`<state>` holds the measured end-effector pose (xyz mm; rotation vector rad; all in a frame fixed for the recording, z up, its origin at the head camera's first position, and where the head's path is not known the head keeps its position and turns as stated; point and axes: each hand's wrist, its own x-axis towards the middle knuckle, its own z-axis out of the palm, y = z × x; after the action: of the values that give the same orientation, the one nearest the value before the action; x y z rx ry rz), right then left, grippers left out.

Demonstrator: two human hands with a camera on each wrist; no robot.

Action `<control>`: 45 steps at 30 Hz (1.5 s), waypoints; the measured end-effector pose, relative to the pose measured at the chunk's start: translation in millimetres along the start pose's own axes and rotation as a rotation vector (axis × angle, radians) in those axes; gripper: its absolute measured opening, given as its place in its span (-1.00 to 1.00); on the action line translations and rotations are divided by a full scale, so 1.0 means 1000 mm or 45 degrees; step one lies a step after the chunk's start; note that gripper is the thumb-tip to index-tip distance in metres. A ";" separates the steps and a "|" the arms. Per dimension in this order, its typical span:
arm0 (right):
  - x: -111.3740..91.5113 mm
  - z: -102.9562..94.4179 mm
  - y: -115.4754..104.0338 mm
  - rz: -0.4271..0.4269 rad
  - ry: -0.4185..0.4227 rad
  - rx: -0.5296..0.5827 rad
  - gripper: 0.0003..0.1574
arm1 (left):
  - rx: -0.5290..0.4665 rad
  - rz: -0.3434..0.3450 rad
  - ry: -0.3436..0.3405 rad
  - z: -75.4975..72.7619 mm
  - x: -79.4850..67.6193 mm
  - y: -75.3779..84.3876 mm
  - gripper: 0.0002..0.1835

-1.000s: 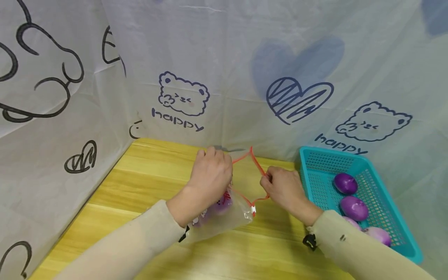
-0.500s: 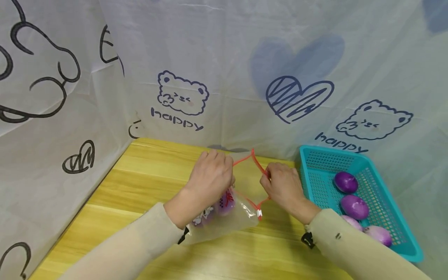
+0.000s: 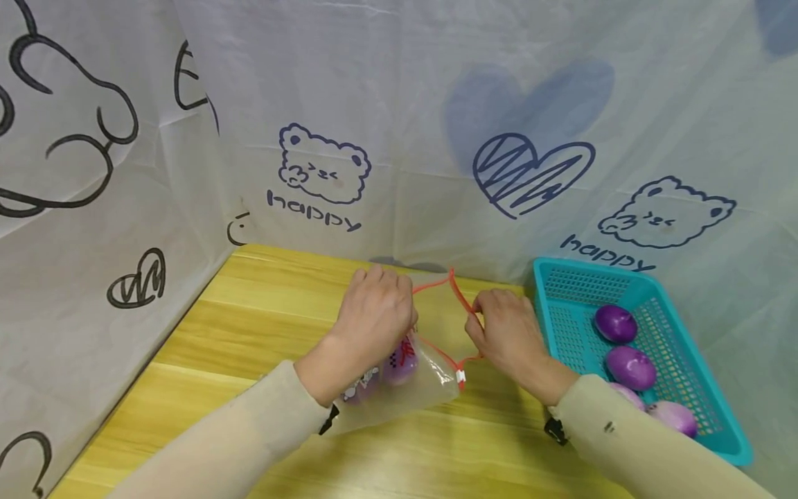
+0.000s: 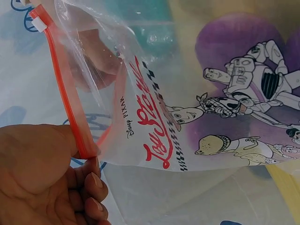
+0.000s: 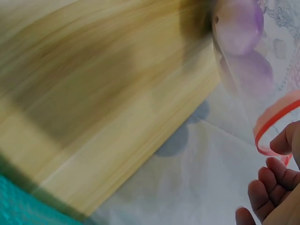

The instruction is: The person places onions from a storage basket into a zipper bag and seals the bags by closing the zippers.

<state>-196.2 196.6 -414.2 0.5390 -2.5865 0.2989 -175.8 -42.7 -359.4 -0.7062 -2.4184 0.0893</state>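
Note:
A clear slider zip bag [image 3: 430,378] with a red-orange rim and printed cartoon figures is held over the table, its mouth spread apart. In the left wrist view, my left hand [image 4: 51,183] pinches one side of the rim between thumb and forefinger. On the opposite side, my right hand [image 3: 508,336] pinches the rim with thumb and fingers. Glossy purple egg-shaped things [image 5: 239,26] lie inside the bag, showing through the plastic. A white slider [image 3: 460,375] sits at the near corner of the rim. The left hand hides part of the bag in the head view.
To the right stands a turquoise mesh basket [image 3: 701,378] with several egg-shaped things [image 3: 632,369], dark to pale purple. The yellow wood-grain table [image 3: 249,312] ends at a white printed cloth [image 3: 424,194] behind, and another cloth side hangs at left.
Both hands keep their grip on the bag's rim. The bag's near corner with the slider has shifted slightly right, and the mouth is a bit wider than a second ago.

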 end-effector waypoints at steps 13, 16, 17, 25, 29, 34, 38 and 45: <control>-0.018 -0.014 0.044 -0.318 0.193 -0.265 -0.56 | -0.026 -0.027 0.019 0.005 -0.003 0.000 -0.79; -0.024 -0.019 0.059 -0.342 0.152 -0.329 -0.48 | -0.050 -0.044 0.022 0.004 -0.003 -0.001 -0.79; -0.025 -0.021 0.064 -0.354 0.148 -0.341 -0.46 | -0.060 -0.052 0.020 0.004 -0.003 -0.001 -0.79; -0.040 -0.043 0.114 -0.452 0.065 -0.435 -0.35 | -0.155 -0.101 -0.069 0.001 -0.004 -0.002 -0.83; -0.046 -0.054 0.141 -0.518 0.018 -0.470 -0.35 | -0.173 -0.116 -0.086 0.000 -0.004 -0.003 -0.82; -0.054 -0.062 0.169 -0.546 -0.069 -0.515 -0.32 | -0.169 -0.113 -0.064 0.000 -0.004 -0.004 -0.79; -0.063 -0.063 0.186 -0.557 -0.119 -0.530 -0.32 | -0.163 -0.112 -0.060 0.000 -0.005 -0.004 -0.77; -0.081 -0.062 0.212 -0.587 -0.220 -0.541 -0.28 | -0.170 -0.122 -0.073 0.000 -0.006 -0.005 -0.75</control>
<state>-195.0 431.6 -424.7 0.9990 -2.4816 -0.4574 -173.8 -49.7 -361.1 -0.6539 -2.5273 -0.0929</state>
